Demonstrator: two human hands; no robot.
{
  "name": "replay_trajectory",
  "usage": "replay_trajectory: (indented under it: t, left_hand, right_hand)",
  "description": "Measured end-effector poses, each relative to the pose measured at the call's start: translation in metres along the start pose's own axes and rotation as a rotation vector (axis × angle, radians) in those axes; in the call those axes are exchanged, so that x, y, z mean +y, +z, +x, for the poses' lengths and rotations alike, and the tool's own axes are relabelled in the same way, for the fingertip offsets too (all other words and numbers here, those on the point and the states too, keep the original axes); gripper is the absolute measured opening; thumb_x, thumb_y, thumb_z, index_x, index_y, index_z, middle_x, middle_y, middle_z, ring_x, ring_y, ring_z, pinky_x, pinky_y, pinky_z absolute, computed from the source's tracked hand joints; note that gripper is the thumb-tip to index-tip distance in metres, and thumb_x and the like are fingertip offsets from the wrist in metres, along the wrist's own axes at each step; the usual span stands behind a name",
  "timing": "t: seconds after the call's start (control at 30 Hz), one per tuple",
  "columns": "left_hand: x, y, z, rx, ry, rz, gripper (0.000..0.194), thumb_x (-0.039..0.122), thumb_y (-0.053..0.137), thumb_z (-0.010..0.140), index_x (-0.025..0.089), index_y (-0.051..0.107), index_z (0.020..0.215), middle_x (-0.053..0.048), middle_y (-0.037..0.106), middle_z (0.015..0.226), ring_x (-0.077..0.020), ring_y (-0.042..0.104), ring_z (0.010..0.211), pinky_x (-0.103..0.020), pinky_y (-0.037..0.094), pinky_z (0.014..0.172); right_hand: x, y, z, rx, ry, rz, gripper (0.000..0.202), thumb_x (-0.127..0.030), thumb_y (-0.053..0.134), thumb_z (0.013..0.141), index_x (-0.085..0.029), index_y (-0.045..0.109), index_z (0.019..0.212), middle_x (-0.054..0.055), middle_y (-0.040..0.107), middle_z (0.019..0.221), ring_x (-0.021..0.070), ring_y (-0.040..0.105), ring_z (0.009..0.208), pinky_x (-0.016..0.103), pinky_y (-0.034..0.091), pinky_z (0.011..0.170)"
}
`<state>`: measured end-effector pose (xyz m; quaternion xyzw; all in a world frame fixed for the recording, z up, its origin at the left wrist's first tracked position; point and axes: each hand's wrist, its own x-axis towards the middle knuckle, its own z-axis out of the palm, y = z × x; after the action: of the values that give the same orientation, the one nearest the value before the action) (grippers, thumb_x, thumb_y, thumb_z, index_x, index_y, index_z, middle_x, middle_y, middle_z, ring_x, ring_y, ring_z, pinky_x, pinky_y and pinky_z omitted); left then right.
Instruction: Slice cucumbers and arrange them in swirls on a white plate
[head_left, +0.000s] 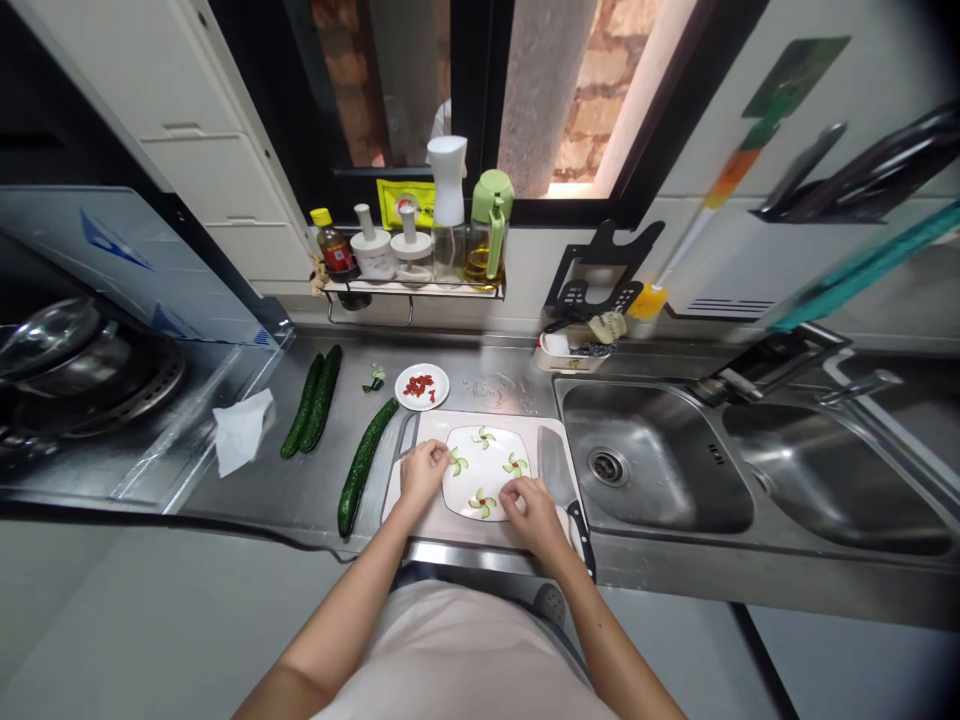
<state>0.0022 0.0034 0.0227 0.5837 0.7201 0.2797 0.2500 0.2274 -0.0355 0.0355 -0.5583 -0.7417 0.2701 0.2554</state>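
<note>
A white squarish plate [487, 478] lies on a pale cutting board [420, 528]. Several pinwheel flowers of green cucumber slices with red centres, such as the top one [483, 438], are set around it. My left hand [423, 474] is at the plate's left rim, fingers curled together beside the left flower [457, 461]. Over the lower right rim, my right hand [534, 512] has its fingertips pinched between the right flower [515, 465] and the bottom flower [482, 503]. Whatever is between the fingertips of either hand is too small to make out.
A cleaver [555, 462] lies along the board's right side. Left of the board is a whole cucumber [365, 470], with two more [321, 398] beyond. A small dish [422, 387] holds red bits. The sink [652, 460] is right, the stove pot [71, 350] far left.
</note>
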Motion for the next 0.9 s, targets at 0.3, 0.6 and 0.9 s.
replay_trajectory:
  t: [0.3,0.6,0.9]
  left_hand:
    - [-0.006,0.002,0.079,0.173,-0.136,0.019,0.023,0.028,0.055,0.085,0.024,0.068,0.103,-0.005,0.070,0.094,-0.0197,0.062,0.093,-0.028,0.042,0.081]
    - [-0.012,-0.013,0.135,0.095,-0.117,0.352,0.029,0.028,0.049,0.087,0.028,0.068,0.109,-0.009,0.064,0.118,-0.0271,0.055,0.109,-0.039,0.038,0.092]
    - [-0.014,-0.008,0.155,-0.014,0.049,0.476,0.028,0.022,0.050,0.085,0.024,0.071,0.104,-0.011,0.063,0.119,-0.0281,0.052,0.110,-0.039,0.035,0.092]
  right_hand:
    - [-0.003,0.000,0.002,0.016,0.014,0.020,0.021,-0.030,0.047,0.089,-0.021,0.061,0.076,0.004,0.063,0.076,0.0203,0.052,0.081,0.033,0.038,0.076]
    - [0.001,-0.007,-0.002,0.008,0.030,0.000,0.022,-0.030,0.046,0.089,-0.021,0.060,0.076,0.005,0.063,0.077,0.0207,0.052,0.081,0.034,0.039,0.077]
    - [-0.010,-0.006,-0.001,0.020,0.003,0.028,0.021,-0.030,0.047,0.089,-0.022,0.061,0.077,0.004,0.063,0.077,0.0205,0.053,0.081,0.034,0.040,0.076]
